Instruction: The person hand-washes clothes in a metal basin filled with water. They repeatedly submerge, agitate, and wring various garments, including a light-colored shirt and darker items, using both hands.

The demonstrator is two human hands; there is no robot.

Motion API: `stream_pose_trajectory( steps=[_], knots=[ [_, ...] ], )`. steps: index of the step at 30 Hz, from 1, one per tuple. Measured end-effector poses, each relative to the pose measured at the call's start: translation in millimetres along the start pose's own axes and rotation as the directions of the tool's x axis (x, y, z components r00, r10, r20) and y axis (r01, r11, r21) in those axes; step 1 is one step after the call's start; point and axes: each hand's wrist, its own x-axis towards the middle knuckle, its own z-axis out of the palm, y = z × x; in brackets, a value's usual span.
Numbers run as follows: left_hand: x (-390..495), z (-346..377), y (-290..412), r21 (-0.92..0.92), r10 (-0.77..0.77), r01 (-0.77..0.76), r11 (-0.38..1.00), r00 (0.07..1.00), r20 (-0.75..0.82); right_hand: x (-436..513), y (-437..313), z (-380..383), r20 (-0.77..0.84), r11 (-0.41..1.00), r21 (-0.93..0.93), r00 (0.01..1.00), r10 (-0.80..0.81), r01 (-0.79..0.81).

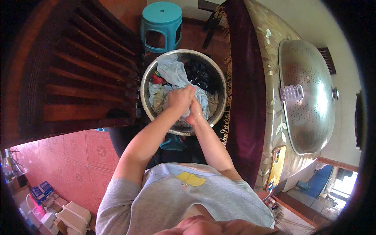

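A round metal basin (144, 97) stands before me with several wet cloths in it. My left hand (179, 98) is closed around a light grey-blue cloth (171, 69), whose upper end spreads out toward the basin's far rim. Close beside it, my right hand (196, 111) also grips the cloth, lower and turned the other way. Black cloth or plastic (198, 73) lies at the back right of the basin. At its left are a red piece (158, 79) and pale beige fabric (157, 98). My hands cover part of the held cloth.
Beyond the basin stands a turquoise plastic stool (162, 13). A slatted wooden chair back (88, 76) rises at left. On the right, a table with a fringed maroon cloth (246, 97) carries a perforated metal cover (308, 117), a small keypad device (291, 92) and a yellow-cased phone (275, 167).
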Motion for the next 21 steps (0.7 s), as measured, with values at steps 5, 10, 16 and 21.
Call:
stream_pose_trajectory(
  steps=[5,10,16,21],
  knots=[
    [28,-8,-43,-0.618,-0.087,0.144,0.772,0.989,0.122,-27,-27,28,-0.312,0.671,-0.732,0.934,-0.174,-0.12],
    [17,-9,-98,-0.35,0.061,0.187,0.918,0.805,0.59,1,-50,8,-0.349,0.579,-0.816,0.795,-0.496,0.003],
    [-15,35,-89,0.178,-0.144,0.094,0.98,0.943,0.299,34,-12,-34,-0.149,-0.361,-0.833,0.799,-0.583,-0.419],
    [-11,46,-78,0.313,-0.162,0.025,0.95,0.892,0.422,40,-17,-46,-0.114,-0.343,-0.874,0.831,-0.545,-0.345]
  ],
)
